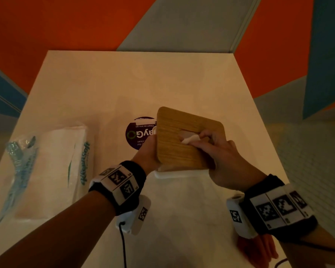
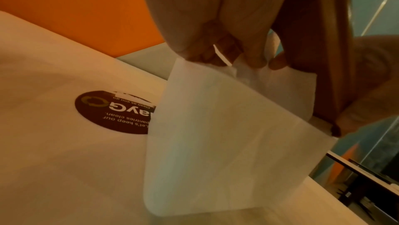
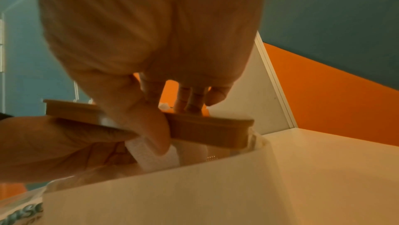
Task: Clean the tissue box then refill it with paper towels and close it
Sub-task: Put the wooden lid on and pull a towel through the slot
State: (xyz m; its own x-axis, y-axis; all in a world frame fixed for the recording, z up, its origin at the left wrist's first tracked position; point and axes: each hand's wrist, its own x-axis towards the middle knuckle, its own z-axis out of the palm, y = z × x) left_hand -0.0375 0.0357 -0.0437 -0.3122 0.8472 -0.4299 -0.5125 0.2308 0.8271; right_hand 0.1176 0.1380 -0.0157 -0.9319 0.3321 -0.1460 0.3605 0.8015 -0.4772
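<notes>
Both hands: on the tissue box, at mid-table.
Lid (image 1: 174,144): wooden, slotted, tilted above the white box body (image 2: 215,151), not seated.
Left hand (image 1: 146,151): fingers curled round the lid's left edge, holding it up.
Right hand (image 1: 219,151): fingers through the slot, thumb and fingers pinching a white paper towel (image 1: 190,139) at the opening.
Towel below lid: hanging down into the box body, seen in the right wrist view (image 3: 155,157).
Box body: standing on the white table (image 1: 124,84), partly over a round dark sticker (image 1: 137,133).
Pack of paper towels (image 1: 66,167): opened plastic wrap, lying at the table's left, well apart from the box.
</notes>
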